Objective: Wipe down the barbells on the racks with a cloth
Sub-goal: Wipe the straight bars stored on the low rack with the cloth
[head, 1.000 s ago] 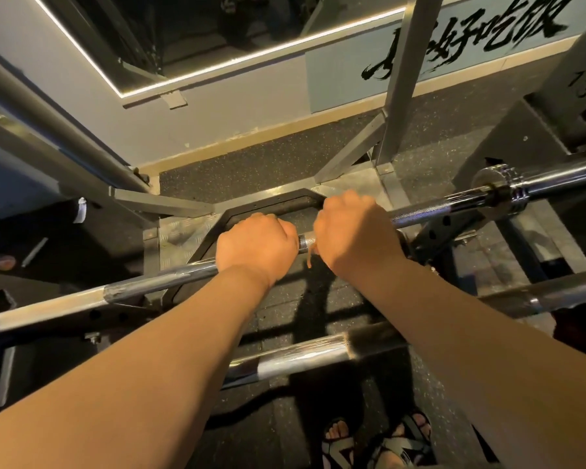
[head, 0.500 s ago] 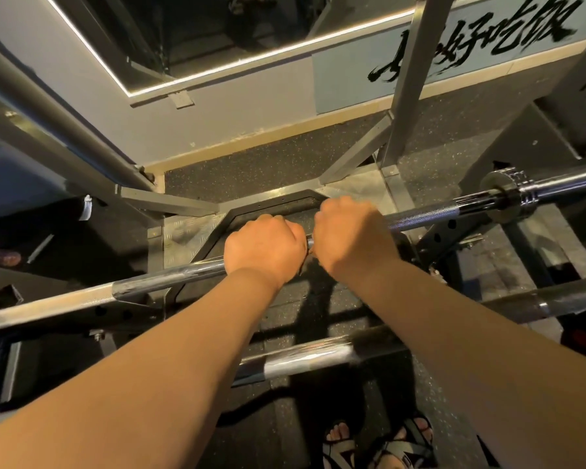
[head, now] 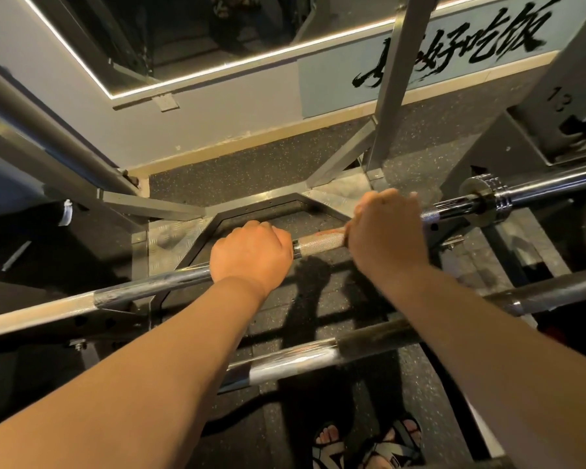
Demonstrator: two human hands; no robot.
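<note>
Where left hand (head: 251, 255) and right hand (head: 388, 240) clasp, barbell (head: 318, 243) is knurled.

right hand (head: 386, 238): slid off to the right along the long silver steel barbell (head: 318, 244), was basically knuckle-to-knuckle with the left hand (head: 251, 255) a sec ago | gap: now a bare stretch of knurled bar shows between the two fists | grip: right hand's fingers curled over the bar at its new spot
</note>
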